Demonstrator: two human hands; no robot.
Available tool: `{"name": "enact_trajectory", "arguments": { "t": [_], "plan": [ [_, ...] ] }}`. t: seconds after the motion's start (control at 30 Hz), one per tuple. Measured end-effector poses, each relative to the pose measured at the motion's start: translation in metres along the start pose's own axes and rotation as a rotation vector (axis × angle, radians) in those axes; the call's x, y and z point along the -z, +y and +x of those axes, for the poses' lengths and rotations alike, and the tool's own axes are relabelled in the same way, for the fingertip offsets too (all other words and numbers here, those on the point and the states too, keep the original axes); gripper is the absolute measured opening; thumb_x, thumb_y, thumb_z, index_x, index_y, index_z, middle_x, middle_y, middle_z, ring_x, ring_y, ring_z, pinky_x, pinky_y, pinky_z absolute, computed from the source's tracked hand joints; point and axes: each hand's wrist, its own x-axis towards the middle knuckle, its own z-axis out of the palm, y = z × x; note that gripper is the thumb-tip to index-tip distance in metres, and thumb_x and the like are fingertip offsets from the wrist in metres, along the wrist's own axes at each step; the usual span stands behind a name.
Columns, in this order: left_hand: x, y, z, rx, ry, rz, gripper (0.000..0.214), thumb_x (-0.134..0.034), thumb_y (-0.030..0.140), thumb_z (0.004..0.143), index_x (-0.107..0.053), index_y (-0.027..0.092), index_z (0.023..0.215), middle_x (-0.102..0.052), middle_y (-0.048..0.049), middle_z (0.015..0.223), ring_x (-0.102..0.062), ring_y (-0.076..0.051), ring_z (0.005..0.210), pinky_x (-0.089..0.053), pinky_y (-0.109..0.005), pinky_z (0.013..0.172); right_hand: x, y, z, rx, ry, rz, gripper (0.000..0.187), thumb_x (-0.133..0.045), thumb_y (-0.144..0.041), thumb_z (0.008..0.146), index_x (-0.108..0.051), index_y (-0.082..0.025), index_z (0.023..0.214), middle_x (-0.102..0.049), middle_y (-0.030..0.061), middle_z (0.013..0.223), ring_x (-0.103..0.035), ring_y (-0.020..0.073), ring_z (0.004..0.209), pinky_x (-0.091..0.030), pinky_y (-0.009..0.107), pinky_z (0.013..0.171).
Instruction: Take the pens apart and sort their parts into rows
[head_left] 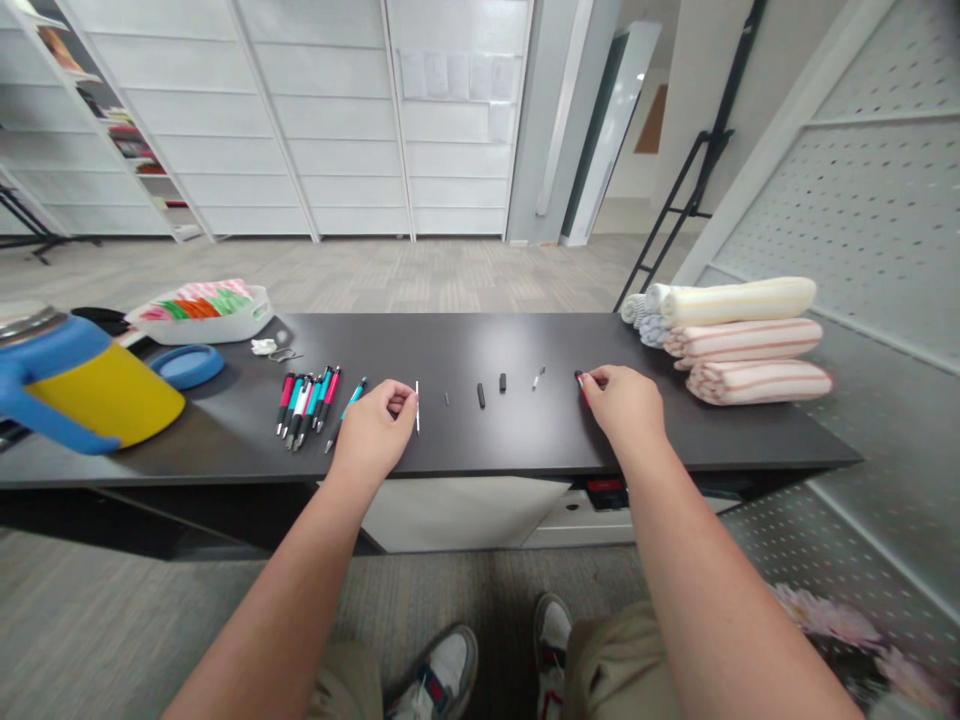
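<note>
On my feed, left hand (371, 432) is curled nearly closed at the counter (457, 345), thumb and fingers pinching a thin white rod (417, 407), which stands out past the fingertips and looks like a pen refill. Right hand (622, 405) is also closed to a pinch, holding a small red pen part (580, 381) at the fingertips; most of it is hidden, so I can't tell exactly which part. Both hands are well apart, with a row of 4 small pen pieces between them: a tiny dark bit (447, 398), a black tube (481, 396), a short black piece (502, 382) and a small silver-tipped piece (538, 377). A teal pen (349, 403) lies just left of left hand, beside a bunch of red, teal and white pens (305, 405). Further left are a small metal spring (283, 354), a blue lid (187, 366), a blue and yellow mug (97, 385) and a white tray of colored cloths (199, 318). Rolled towels (742, 340) are stacked at the right end.
</note>
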Motion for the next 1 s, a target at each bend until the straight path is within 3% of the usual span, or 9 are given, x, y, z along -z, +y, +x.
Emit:
{"name": "enact_trajectory", "arguments": {
  "t": [0.13, 0.23, 0.4, 0.57, 0.8, 1.0],
  "plan": [
    [0.000, 0.002, -0.001, -0.011, 0.008, 0.011, 0.017, -0.060, 0.038, 0.093, -0.070, 0.024, 0.091, -0.077, -0.0009, 0.085, -0.072, -0.020, 0.080, -0.053, -0.030, 0.076, -0.002, -0.008, 0.000, 0.037, -0.011, 0.018, 0.029, -0.058, -0.043, 0.097, -0.081, -0.025, 0.098, -0.079, 0.0091, 0.100, -0.070, 0.0267, 0.086, -0.044, 0.034, 0.071],
    [0.004, -0.002, -0.001, -0.019, 0.039, 0.096, 0.019, -0.057, 0.038, 0.095, -0.069, 0.024, 0.095, -0.076, -0.0025, 0.088, -0.070, -0.021, 0.079, -0.052, -0.032, 0.078, -0.001, -0.009, -0.001, 0.019, 0.067, 0.060, 0.030, -0.056, -0.040, 0.098, -0.080, -0.023, 0.100, -0.078, 0.0104, 0.101, -0.068, 0.0269, 0.088, -0.044, 0.034, 0.073],
    [0.023, -0.022, -0.001, -0.061, 0.156, 0.545, 0.028, -0.052, 0.034, 0.096, -0.070, 0.016, 0.107, -0.073, -0.0170, 0.106, -0.066, -0.035, 0.105, -0.049, -0.045, 0.098, 0.007, -0.009, -0.008, -0.013, 0.214, 0.148, 0.030, -0.054, -0.038, 0.099, -0.077, -0.019, 0.101, -0.076, 0.0125, 0.100, -0.067, 0.0275, 0.088, -0.043, 0.035, 0.075],
    [0.032, -0.029, -0.006, 0.014, 0.134, 0.768, 0.036, -0.050, 0.036, 0.097, -0.071, 0.011, 0.112, -0.070, -0.0218, 0.113, -0.062, -0.039, 0.110, -0.049, -0.048, 0.098, 0.012, -0.023, -0.018, 0.103, 0.299, 0.243, 0.027, -0.051, -0.036, 0.101, -0.073, -0.020, 0.100, -0.073, 0.0083, 0.098, -0.064, 0.0222, 0.082, -0.043, 0.033, 0.078],
    [0.029, -0.026, -0.005, 0.049, 0.124, 0.844, 0.036, -0.046, 0.036, 0.098, -0.071, 0.011, 0.100, -0.070, -0.0232, 0.106, -0.065, -0.038, 0.103, -0.053, -0.047, 0.091, 0.014, -0.045, -0.032, 0.287, 0.260, 0.293, 0.025, -0.049, -0.033, 0.103, -0.070, -0.021, 0.099, -0.072, 0.0071, 0.096, -0.062, 0.0207, 0.083, -0.042, 0.032, 0.080],
    [0.032, -0.023, -0.003, 0.087, 0.109, 0.833, 0.032, -0.046, 0.031, 0.098, -0.071, 0.012, 0.102, -0.072, -0.0227, 0.103, -0.068, -0.038, 0.097, -0.056, -0.047, 0.083, 0.011, -0.052, -0.039, 0.391, 0.212, 0.290, 0.024, -0.050, -0.034, 0.104, -0.071, -0.022, 0.101, -0.072, 0.0059, 0.098, -0.064, 0.0197, 0.086, -0.042, 0.030, 0.077]
  ]
}}
